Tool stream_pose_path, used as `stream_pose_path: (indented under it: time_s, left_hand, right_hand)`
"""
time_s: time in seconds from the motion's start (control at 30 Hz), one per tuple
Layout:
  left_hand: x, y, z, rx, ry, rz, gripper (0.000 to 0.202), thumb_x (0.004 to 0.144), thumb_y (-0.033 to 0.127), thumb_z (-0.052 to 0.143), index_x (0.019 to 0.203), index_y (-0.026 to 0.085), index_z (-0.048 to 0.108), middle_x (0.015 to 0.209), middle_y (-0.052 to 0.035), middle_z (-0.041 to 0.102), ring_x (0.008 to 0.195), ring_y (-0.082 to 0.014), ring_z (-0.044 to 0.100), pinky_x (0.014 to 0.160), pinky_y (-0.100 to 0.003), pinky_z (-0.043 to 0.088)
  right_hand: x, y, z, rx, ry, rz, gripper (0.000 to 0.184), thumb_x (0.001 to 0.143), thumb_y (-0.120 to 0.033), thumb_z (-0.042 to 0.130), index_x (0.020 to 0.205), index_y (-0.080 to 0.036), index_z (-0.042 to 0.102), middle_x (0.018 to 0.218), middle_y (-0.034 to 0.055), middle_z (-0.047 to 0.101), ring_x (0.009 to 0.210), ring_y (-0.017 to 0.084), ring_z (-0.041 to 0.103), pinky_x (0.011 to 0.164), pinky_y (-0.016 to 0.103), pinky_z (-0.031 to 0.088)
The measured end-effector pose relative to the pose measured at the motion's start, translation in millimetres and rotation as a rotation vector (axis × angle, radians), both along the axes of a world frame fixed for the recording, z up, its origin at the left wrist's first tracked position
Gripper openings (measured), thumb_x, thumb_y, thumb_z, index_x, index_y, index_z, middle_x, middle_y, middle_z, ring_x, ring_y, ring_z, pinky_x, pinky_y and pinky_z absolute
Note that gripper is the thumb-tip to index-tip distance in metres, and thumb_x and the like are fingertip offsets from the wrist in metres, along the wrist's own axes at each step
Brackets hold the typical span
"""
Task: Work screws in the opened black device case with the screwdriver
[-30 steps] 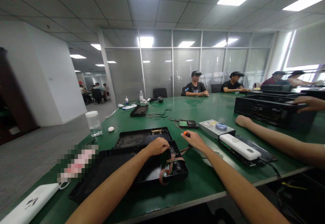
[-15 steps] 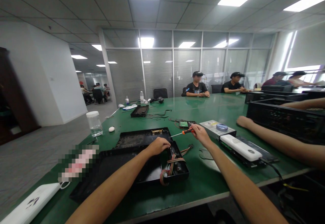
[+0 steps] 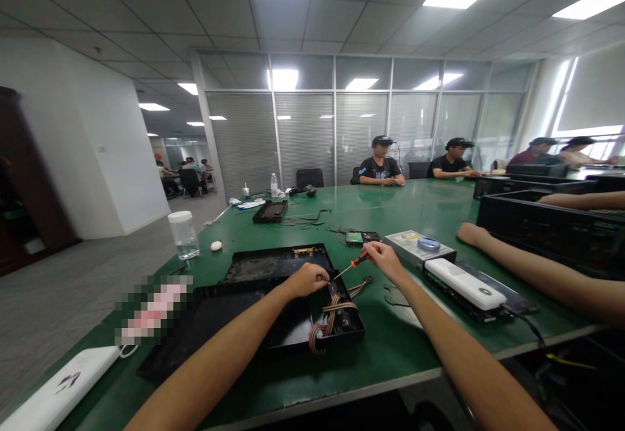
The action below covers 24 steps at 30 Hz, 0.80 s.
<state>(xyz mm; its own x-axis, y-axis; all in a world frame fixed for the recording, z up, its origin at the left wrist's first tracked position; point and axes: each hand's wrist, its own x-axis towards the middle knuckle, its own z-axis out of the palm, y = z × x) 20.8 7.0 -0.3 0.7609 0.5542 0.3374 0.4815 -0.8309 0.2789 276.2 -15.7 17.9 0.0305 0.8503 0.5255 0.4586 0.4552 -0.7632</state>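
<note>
My left hand [image 3: 307, 279] is closed and rests on the back edge of an open black case [image 3: 273, 317] lying on the green table [image 3: 405, 346]; what its fingers pinch is too small to name. My right hand [image 3: 383, 258] grips a small screwdriver with an orange handle [image 3: 352, 264], its thin tip slanting down toward my left fingers. Striped ribbon cables [image 3: 329, 317] curl out of the case's right side.
A second black tray [image 3: 278, 263] lies behind the case. A grey drive [image 3: 415, 246], a white device [image 3: 466, 283], a green circuit board [image 3: 356, 238], a plastic jar [image 3: 184, 234] and a co-worker's forearm [image 3: 532, 275] beside a black chassis [image 3: 547, 232] share the table. Several people sit farther back.
My right hand lifted the screwdriver off the table and swung its tip down toward my left hand. The co-worker's black chassis slid to the right.
</note>
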Motion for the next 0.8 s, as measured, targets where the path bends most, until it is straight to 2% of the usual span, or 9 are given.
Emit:
stream_pose_path:
  time_s: [0.1,0.37,0.47,0.57,0.7,0.73,0.8]
  left_hand:
    - [1,-1,0.8,-0.017,0.006,0.031,0.013,0.073,0.018,0.056,0.083,0.014,0.064,0.07,-0.001,0.061,0.062,-0.0092,0.053,0.061,-0.017,0.04]
    - [1,-4,4.2,-0.042,0.026,0.033,0.013,0.074,0.019,0.056,0.083,0.013,0.063,0.069,-0.001,0.06,0.061,-0.0091,0.052,0.06,-0.017,0.039]
    - [0,-3,3.5,-0.045,0.033,0.027,0.014,0.075,0.019,0.055,0.084,0.014,0.063,0.071,-0.0013,0.062,0.063,-0.0095,0.053,0.063,-0.018,0.04]
    - [-1,-3,3.2,-0.037,0.023,0.022,0.015,0.075,0.018,0.054,0.085,0.014,0.064,0.074,-0.0017,0.063,0.065,-0.0102,0.055,0.065,-0.018,0.04]
    - [-2,-6,3.8,-0.035,0.026,0.032,0.015,0.074,0.017,0.053,0.084,0.015,0.064,0.072,-0.0013,0.063,0.064,-0.0105,0.055,0.063,-0.018,0.04]
    - [-3,-7,4.0,-0.038,0.029,0.036,0.015,0.074,0.017,0.053,0.084,0.015,0.064,0.07,-0.001,0.063,0.063,-0.0104,0.055,0.061,-0.018,0.04]
    - [-4,-9,4.4,-0.039,0.026,0.039,0.014,0.073,0.017,0.054,0.083,0.015,0.064,0.068,-0.0008,0.062,0.061,-0.0103,0.055,0.059,-0.018,0.039]
  right_hand:
    - [-3,-1,-0.2,-0.002,-0.036,-0.02,0.046,0.075,-0.056,0.04,0.073,-0.013,0.058,0.051,-0.0025,0.041,0.047,0.01,0.038,0.045,0.022,0.03]
    - [-8,-6,0.8,0.06,-0.151,-0.068,0.042,0.076,-0.05,0.04,0.074,-0.014,0.061,0.061,0.0018,0.054,0.056,0.014,0.046,0.054,0.023,0.037]
    - [-12,-12,6.2,0.091,-0.243,-0.078,0.04,0.077,-0.048,0.039,0.074,-0.015,0.061,0.065,0.0028,0.058,0.059,0.015,0.05,0.058,0.024,0.038]
    - [-22,-24,23.2,0.142,-0.472,-0.122,0.041,0.079,-0.049,0.037,0.072,-0.016,0.06,0.062,0.0041,0.059,0.059,0.015,0.052,0.06,0.024,0.036]
    - [-45,-40,60.2,0.118,-0.857,-0.218,0.047,0.079,-0.054,0.036,0.066,-0.016,0.06,0.063,0.011,0.061,0.067,0.022,0.057,0.063,0.028,0.034]
    - [-52,-42,69.5,0.099,-0.91,-0.227,0.046,0.079,-0.054,0.036,0.07,-0.016,0.061,0.066,0.0125,0.062,0.068,0.023,0.057,0.064,0.029,0.034]
    - [-65,-43,85.7,0.064,-0.982,-0.154,0.042,0.08,-0.05,0.039,0.085,-0.015,0.06,0.073,0.013,0.064,0.07,0.023,0.058,0.064,0.03,0.035]
